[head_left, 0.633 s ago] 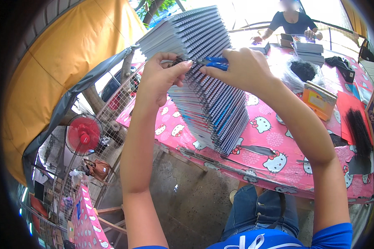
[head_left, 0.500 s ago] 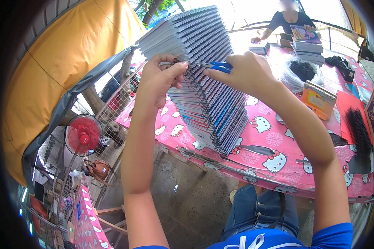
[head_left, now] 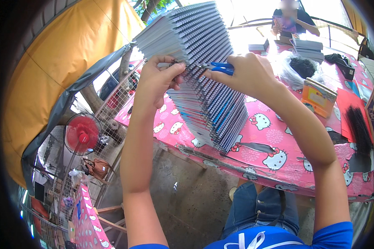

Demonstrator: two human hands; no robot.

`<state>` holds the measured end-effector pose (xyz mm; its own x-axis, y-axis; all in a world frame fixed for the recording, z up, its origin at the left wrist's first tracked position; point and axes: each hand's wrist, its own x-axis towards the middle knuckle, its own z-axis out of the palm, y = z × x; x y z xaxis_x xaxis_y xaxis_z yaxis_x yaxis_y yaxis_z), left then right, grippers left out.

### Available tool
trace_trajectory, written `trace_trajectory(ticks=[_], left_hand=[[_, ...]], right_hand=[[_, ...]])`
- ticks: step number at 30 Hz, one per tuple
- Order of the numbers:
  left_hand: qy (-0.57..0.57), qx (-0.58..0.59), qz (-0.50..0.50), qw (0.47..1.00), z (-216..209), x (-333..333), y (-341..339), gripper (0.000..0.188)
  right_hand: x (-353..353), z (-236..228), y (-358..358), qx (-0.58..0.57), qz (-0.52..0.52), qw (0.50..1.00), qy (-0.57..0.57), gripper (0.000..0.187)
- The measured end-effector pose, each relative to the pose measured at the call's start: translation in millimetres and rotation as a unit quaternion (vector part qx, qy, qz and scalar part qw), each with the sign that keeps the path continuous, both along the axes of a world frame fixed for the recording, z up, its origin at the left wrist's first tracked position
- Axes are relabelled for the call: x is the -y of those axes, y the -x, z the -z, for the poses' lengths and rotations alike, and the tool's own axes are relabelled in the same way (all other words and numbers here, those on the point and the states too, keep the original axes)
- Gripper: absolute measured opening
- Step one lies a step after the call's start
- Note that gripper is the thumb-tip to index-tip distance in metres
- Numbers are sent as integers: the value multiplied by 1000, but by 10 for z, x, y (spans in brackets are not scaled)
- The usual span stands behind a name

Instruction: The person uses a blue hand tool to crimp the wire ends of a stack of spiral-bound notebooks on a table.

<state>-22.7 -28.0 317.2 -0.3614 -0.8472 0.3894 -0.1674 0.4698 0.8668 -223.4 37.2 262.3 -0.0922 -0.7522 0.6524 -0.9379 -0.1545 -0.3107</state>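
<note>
pliers (head_left: 221, 64) lower, seemingly slightly open

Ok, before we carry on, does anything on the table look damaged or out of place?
Yes, the pink table cover looks torn: a dark gap breaks its printed pattern, just right of the foot of the spiral-bound stack.

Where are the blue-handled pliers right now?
Head view, upper middle: the blue-handled pliers are in the right hand, tips pointing left toward the left hand, by the spiral edges of the tall notebook stack.
</note>
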Motion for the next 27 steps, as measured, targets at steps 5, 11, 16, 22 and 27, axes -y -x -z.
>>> trace_trajectory(ticks=[5,11,16,22,27], left_hand=[[6,14,-23,1000,40,-50,101,48],[-4,15,-10,1000,69,-7,6,52],[-34,1,-22,999,135,-68,22,52],[-5,19,-15,1000,185,-35,27,48],[-38,-8,-6,999,236,-37,-34,44]], right_hand=[[131,85,32,-42,12,993,107,74],[31,42,-42,9,-11,1000,-26,73],[110,229,34,-59,16,985,159,72],[94,132,-39,20,-14,998,-57,71],[94,280,42,-33,1,997,76,72]])
